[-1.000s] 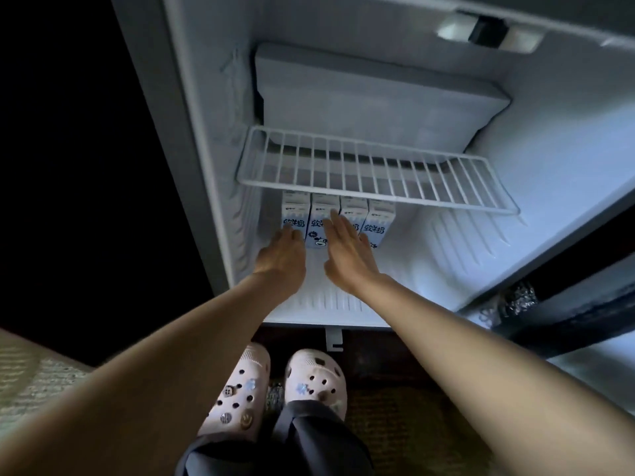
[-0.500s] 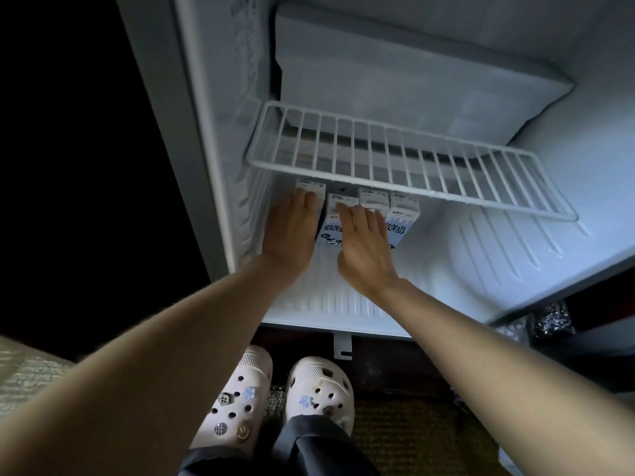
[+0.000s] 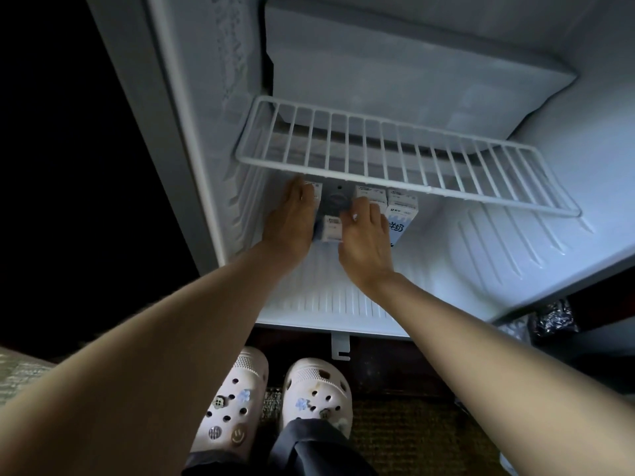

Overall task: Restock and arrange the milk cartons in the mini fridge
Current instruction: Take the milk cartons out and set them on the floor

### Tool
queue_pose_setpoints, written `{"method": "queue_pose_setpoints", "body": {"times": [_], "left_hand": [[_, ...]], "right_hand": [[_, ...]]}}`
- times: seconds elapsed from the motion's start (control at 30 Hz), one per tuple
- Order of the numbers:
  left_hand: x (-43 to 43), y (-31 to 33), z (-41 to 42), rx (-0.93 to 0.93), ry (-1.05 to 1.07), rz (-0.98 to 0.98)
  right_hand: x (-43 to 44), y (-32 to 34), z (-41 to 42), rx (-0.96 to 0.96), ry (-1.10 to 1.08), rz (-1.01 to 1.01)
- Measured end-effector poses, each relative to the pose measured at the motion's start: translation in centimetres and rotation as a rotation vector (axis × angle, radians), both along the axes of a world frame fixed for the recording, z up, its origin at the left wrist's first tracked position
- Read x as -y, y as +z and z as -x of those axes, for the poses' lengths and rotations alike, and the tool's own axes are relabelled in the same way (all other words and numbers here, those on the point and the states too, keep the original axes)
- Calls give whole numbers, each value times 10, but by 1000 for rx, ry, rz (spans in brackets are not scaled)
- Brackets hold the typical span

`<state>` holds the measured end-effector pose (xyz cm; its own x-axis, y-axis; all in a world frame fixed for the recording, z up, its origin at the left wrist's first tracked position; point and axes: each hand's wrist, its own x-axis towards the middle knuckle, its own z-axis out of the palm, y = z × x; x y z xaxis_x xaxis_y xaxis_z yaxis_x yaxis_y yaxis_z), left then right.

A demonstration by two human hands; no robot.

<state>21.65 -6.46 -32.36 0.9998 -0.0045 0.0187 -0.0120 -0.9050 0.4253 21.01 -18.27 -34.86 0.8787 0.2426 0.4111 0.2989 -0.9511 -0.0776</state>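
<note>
White milk carton (image 3: 330, 229) between left hand (image 3: 290, 219) and right hand (image 3: 366, 243), forward of row on fridge floor (image 3: 343, 297). Left fingers (image 3: 298, 197) straight on leftmost carton (image 3: 316, 192); right fingers (image 3: 369, 210) loosely bent over third carton (image 3: 369, 193). Half second ago it stood in row.

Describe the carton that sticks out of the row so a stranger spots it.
On the mini fridge floor, under the white wire shelf, milk cartons line the back. The carton between the left hand and right hand is the one: it alone stands forward of the row, with a gap behind it.
</note>
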Motion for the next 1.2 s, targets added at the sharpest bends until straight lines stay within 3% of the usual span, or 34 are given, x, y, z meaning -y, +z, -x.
{"method": "queue_pose_setpoints", "body": {"times": [0.17, 0.27, 0.37, 0.57, 0.87, 1.2], "left_hand": [[1, 7, 4, 121, 27, -182], [-3, -1, 9, 47, 1, -271], [-3, -15, 27, -50, -21, -256], [-9, 2, 40, -81, -43, -229], [6, 89, 118, -39, -89, -191], [49, 218, 256, 2, -297, -145]], "right_hand": [[7, -11, 11, -20, -35, 41], [6, -9, 12, -100, -50, 44], [4, -3, 15, -238, -32, 42], [13, 9, 38, -282, 3, -61], [33, 81, 123, -269, -91, -372], [86, 203, 272, -188, -140, -413]]}}
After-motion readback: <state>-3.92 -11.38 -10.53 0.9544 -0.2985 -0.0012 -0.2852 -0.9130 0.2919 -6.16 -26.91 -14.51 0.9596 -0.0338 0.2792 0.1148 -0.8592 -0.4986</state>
